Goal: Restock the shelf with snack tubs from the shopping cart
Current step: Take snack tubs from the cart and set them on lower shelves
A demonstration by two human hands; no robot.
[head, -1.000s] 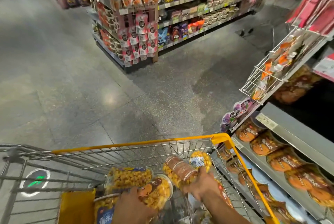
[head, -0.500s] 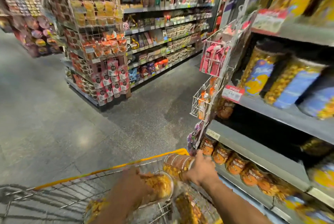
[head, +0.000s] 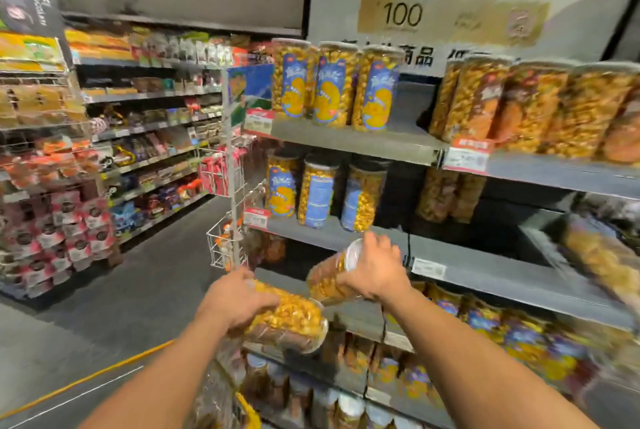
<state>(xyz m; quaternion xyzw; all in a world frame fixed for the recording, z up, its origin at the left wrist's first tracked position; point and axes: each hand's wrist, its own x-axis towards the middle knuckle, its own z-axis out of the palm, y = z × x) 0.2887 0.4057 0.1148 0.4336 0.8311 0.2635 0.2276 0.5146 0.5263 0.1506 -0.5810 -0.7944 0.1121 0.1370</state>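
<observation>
The left hand grips the first snack tub, which extends right of the grip. The right hand grips the second snack tub, which extends left. Three blue-label tubs stand above the right hand.

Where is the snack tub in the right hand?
Head view, mid-frame: the right hand holds the snack tub tipped sideways before the grey shelf, below the blue-labelled tubs, above the left hand and its second tub.
</observation>
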